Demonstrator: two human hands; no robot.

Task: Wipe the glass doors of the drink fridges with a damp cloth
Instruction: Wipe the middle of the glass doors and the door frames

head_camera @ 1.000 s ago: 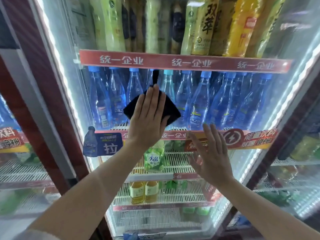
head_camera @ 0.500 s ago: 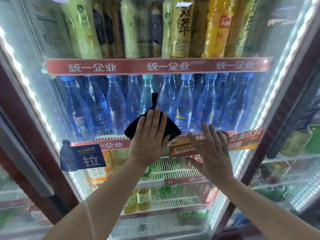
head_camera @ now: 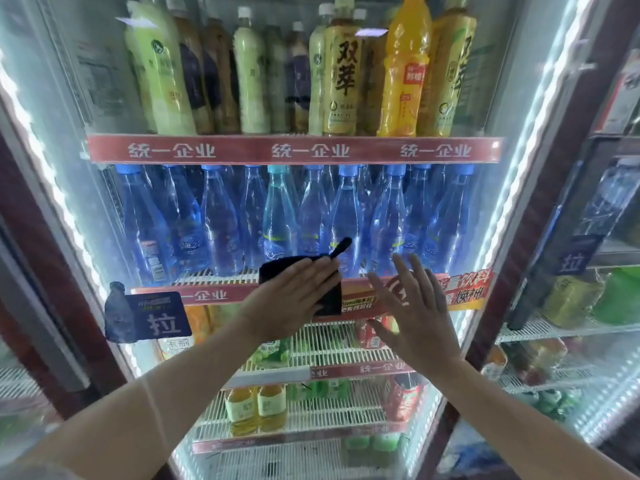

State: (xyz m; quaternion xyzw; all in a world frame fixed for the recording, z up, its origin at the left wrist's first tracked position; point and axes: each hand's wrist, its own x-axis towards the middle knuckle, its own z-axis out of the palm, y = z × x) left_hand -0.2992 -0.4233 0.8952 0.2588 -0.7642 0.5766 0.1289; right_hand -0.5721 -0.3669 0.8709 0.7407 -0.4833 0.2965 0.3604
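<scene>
Forearms are reaching up from the bottom corners toward the fridge. Left hand [head_camera: 294,299] is pressing flat on a black cloth [head_camera: 330,301], fingers straight and together, not curling round it: open palm pinning it to the glass door [head_camera: 502,81]. Cloth is sitting mid-door, level with the lower red shelf strip [head_camera: 207,295], its edges showing above and right of the hand. Small loop tab [head_camera: 341,247] is sticking up past the fingertips.

Right hand [head_camera: 415,313] is sitting just right of the cloth, fingers spread and straight, holding nothing. Can't tell if it's actually touching the glass.

Blue pull sticker [head_camera: 159,315] is sitting on the door, lower left of the left hand.

Behind the glass, blue water bottles [head_camera: 280,220] are standing in a row directly above the cloth, under the upper red strip [head_camera: 294,149]. Tea and juice bottles [head_camera: 341,81] are filling the top shelf, one orange bottle [head_camera: 405,71] toward the right. Small yellow bottles [head_camera: 256,407] are standing on a wire shelf below the hands. LED strips [head_camera: 524,140] are glowing down both door edges.

Neighbouring fridge [head_camera: 588,237] is showing at far right, contents blurred.
</scene>
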